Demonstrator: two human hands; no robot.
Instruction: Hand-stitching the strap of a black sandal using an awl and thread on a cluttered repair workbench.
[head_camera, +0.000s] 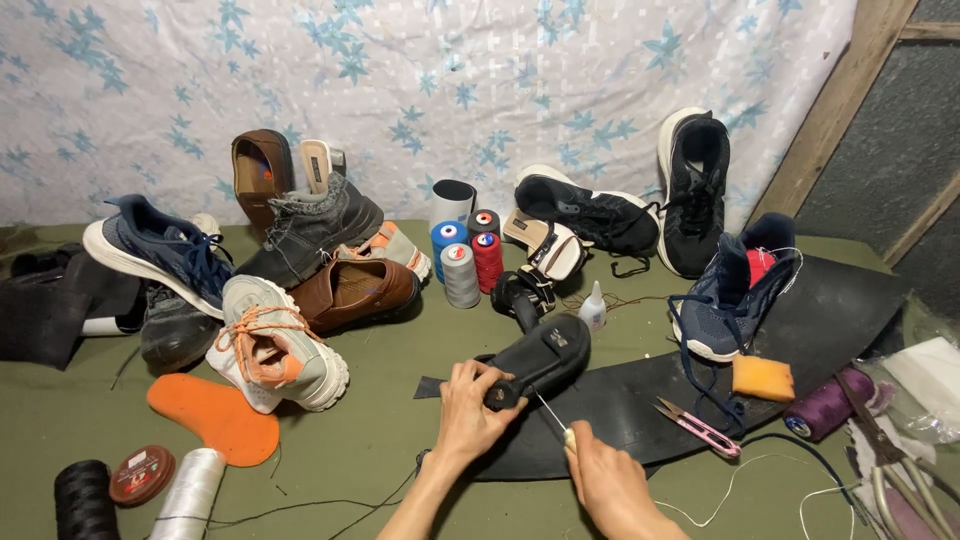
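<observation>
Right hand (608, 478), wrist cut off, awl (553, 418) tip hidden against black sandal (545, 355)

Black sandal (545, 355) sole-side tilted on a black rubber sheet (700, 390), thin metal awl (553, 415) at its heel.

Soft, even light fills a sharp frame; shoes cast faint shadows on the green table (400, 440), wide-angle bending showing toward its edges.
</observation>
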